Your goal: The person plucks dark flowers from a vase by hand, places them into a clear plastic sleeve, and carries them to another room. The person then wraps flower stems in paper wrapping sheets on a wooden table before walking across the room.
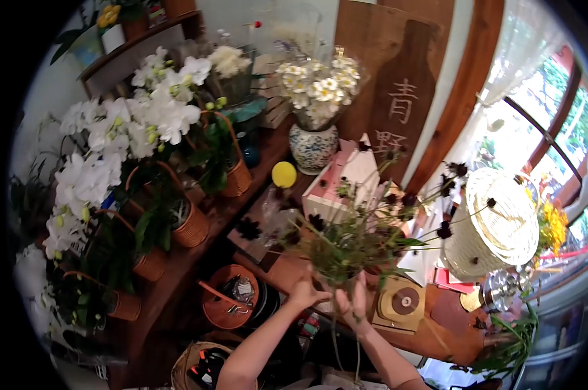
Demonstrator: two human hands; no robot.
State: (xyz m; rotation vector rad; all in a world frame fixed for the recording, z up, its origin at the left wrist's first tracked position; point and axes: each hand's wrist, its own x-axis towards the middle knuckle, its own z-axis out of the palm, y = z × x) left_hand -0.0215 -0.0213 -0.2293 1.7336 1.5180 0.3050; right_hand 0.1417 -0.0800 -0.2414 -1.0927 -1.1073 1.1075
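A loose bunch of flowers [346, 250] with dark, nearly black blossoms and thin green stems spreads out over the table in the head view. My left hand [306, 292] is closed about its lower left side, the thumb pointing right; leaves partly hide the fingertips. My right hand [352, 305] is against the lower right side, fingers raised and apart, palm toward the stems. Between and below both hands, a few long stems [335, 344] hang toward my lap. What lies within the foliage between the hands is too blurred to make out.
White orchids [164, 110] in wicker-like pots line the left shelf. A patterned vase [313, 148] of daisies stands behind. An orange bucket [228, 305] with tools is at lower left. On the right are a white wicker basket [460, 227] and a tan square object with a round top [400, 305].
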